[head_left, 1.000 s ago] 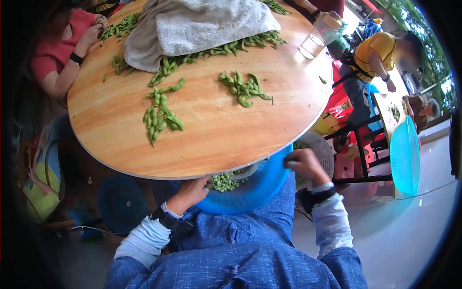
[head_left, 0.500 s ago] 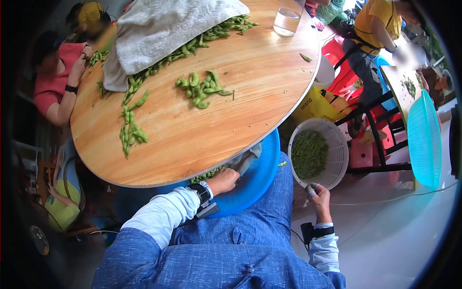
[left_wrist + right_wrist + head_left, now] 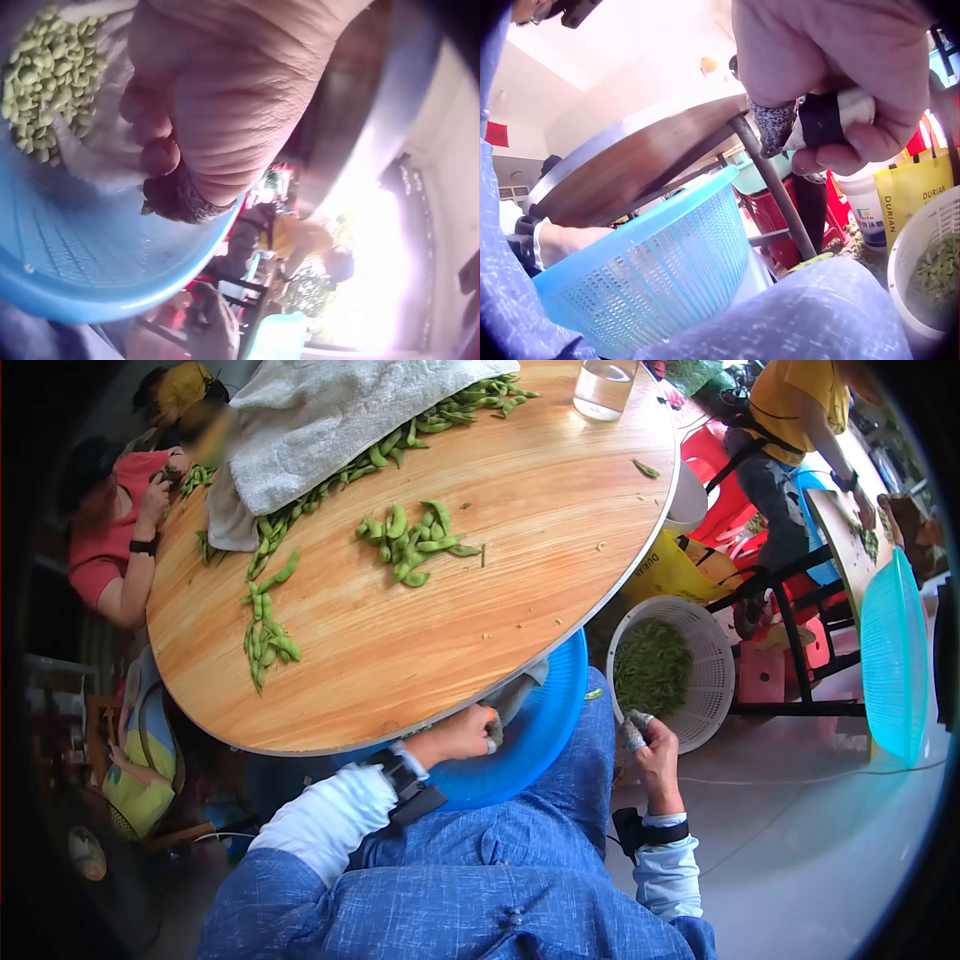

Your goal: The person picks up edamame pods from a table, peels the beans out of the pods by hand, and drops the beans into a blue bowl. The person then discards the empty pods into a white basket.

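My left hand [image 3: 463, 733] is over the blue basket [image 3: 560, 700], just below the table edge, with curled fingers and a grey wrap on the thumb. A small green piece [image 3: 147, 208] pokes out at its pinched fingertips. Shelled green beans [image 3: 52, 86] lie on a pale cloth [image 3: 112, 142] inside that basket. In front of the white basket [image 3: 722, 670] of green pods [image 3: 652, 665], my right hand [image 3: 657, 760] is raised. Its fingers curl toward the thumb, wrapped in speckled cloth [image 3: 771, 124] and black tape [image 3: 821, 120]; nothing shows between them.
On the round wooden table [image 3: 400, 650] lie bean pods [image 3: 410, 545], a grey towel [image 3: 330, 430] and a glass of water [image 3: 603, 390]. A yellow bag [image 3: 665, 570] stands behind the white basket. A person in red [image 3: 120, 540] sits at the left.
The head view has shifted. My right hand has gone from beside the blue basket's rim to the front of the white basket. My left hand has moved right along the table edge.
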The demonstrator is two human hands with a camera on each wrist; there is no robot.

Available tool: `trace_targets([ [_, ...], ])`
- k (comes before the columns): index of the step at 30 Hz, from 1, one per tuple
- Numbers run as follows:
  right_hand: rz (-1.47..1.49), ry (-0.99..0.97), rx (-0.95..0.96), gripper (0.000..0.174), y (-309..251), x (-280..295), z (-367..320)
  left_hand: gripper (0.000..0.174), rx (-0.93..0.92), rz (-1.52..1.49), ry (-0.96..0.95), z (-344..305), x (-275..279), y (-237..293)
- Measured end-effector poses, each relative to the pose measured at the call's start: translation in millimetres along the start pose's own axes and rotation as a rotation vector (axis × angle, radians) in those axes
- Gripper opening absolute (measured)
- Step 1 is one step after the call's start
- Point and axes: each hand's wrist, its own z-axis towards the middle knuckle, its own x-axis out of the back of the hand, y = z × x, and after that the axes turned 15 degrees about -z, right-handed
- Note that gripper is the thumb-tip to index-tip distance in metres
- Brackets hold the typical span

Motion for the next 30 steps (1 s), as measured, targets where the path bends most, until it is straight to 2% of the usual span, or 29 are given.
trace_targets([
  [1,0.015,0.005,0.009,0.019,-7,1,0,0.011,0.004,-0.207,0.004,-12,8,6],
  [4,0.070,0.002,0.065,0.019,-21,-1,2,0.012,-0.030,-0.488,0.040,-72,26,28],
  [7,0.073,-0.045,0.126,0.020,-34,-3,0,0.012,0.052,-0.334,0.073,-147,45,40],
  [9,0.036,-0.105,0.156,0.021,-42,-5,-3,0.014,-0.011,-0.372,0.319,-192,49,27],
  [10,0.046,-0.120,0.187,0.021,-44,-7,-5,0.021,0.156,-0.323,0.512,-214,50,15],
  [11,0.056,-0.135,0.227,0.021,-48,-11,-6,0.028,0.372,0.035,0.642,-235,55,17],
  [12,0.040,-0.120,0.284,0.020,-60,-14,-11,0.032,0.426,0.422,0.769,-252,53,7],
  [13,-0.046,-0.119,0.357,0.018,-48,-19,-6,0.034,0.429,0.616,0.903,-267,49,-4],
  [15,-0.265,-0.119,0.331,0.017,-70,-15,-15,0.028,0.577,0.442,0.884,-289,53,5],
  [18,-0.330,-0.057,0.384,0.017,-90,-13,-22,0.018,0.212,0.053,1.104,-304,49,7],
  [21,-0.302,-0.008,0.436,0.009,-107,-14,-25,0.011,-0.293,0.007,1.306,-305,53,47],
  [22,-0.239,0.004,0.462,0.010,-113,-20,-29,0.012,-0.466,0.177,1.355,-309,54,53],
  [25,-0.294,-0.032,0.495,0.011,-135,-29,-42,0.005,-0.868,-0.357,1.157,-334,58,109],
  [27,-0.320,-0.065,0.508,0.013,-138,-35,-48,0.021,-1.244,0.098,1.159,-327,79,152],
  [30,-0.320,-0.111,0.503,0.015,-138,-43,-53,0.021,-1.473,0.135,1.118,-337,80,167],
])
